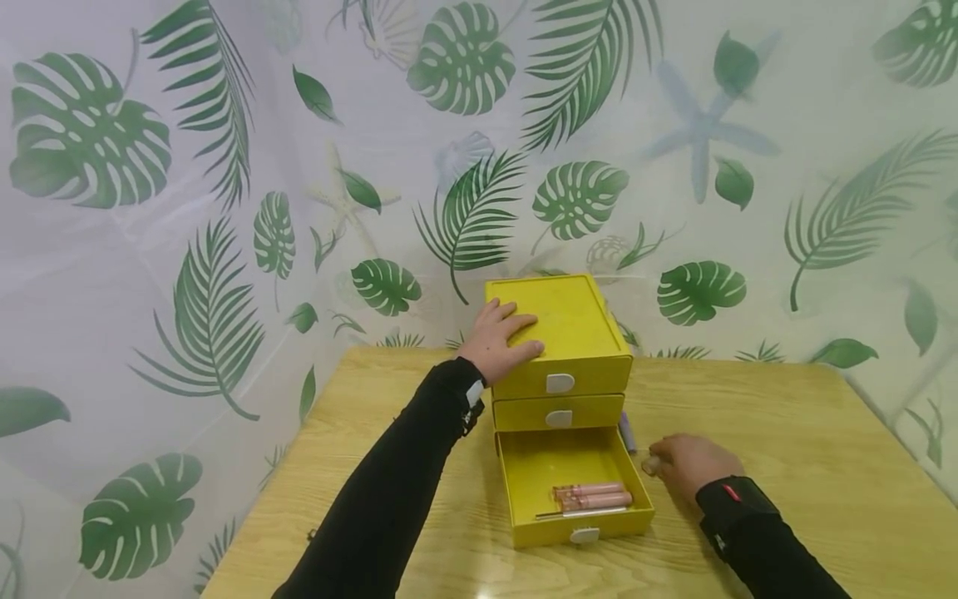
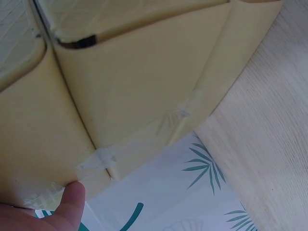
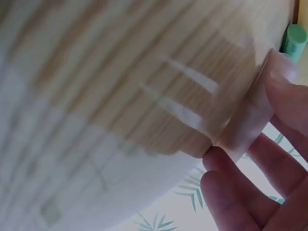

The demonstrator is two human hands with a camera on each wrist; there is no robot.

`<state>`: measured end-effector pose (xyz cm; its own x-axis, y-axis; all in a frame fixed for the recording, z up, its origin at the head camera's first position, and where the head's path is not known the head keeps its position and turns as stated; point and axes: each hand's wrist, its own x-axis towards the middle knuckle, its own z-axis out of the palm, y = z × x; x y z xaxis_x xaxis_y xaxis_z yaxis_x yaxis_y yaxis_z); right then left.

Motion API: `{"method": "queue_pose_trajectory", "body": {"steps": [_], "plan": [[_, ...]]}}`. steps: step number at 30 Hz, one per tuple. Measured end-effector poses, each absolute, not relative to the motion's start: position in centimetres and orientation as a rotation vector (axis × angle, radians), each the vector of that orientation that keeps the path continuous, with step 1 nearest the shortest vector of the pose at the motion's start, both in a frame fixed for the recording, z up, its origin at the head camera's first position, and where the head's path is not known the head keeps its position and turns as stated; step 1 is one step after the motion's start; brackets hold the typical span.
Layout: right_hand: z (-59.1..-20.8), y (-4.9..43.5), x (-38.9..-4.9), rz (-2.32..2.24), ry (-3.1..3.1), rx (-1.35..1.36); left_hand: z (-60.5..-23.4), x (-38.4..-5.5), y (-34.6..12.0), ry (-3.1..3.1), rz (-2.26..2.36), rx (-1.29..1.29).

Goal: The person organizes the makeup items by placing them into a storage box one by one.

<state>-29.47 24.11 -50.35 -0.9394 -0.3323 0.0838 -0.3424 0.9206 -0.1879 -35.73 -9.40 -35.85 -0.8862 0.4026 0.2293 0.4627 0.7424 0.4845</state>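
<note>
A yellow three-drawer box (image 1: 557,312) stands on the table with its bottom drawer (image 1: 539,466) pulled out. In that drawer lie two pink tubes (image 1: 595,501) and a thin slim stick (image 1: 584,512). My left hand (image 1: 497,341) rests on the box's top near the left edge, fingers spread; in the left wrist view a fingertip (image 2: 72,197) touches the box's taped side. To the right of the drawer, my right hand (image 1: 696,466) pinches a small pinkish tube (image 3: 248,120) between thumb and fingers, low over the table. The fingers partly hide it.
A purple tube (image 1: 627,433) lies against the box's right side; a green-capped tube (image 3: 294,41) appears beside the box in the right wrist view. The wooden table (image 1: 786,449) reaches back to a leaf-patterned curtain (image 1: 696,208).
</note>
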Motion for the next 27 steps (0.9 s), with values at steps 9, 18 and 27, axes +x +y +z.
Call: {"method": "queue_pose_trajectory", "body": {"steps": [9,18,27], "plan": [[-50.2,24.2,-28.7,0.306,-3.077,0.456,-35.9,-35.6,-9.5,-2.816,-0.846,-0.74],[-50.1,23.6,-27.7,0.196,-3.027,0.49,-36.0,-35.6,-9.7,-2.82,-0.837,-0.73],[-49.9,24.0,-27.3,0.238,-3.052,0.568,-35.8,-35.7,-9.7,-2.814,-0.84,-0.74]]}}
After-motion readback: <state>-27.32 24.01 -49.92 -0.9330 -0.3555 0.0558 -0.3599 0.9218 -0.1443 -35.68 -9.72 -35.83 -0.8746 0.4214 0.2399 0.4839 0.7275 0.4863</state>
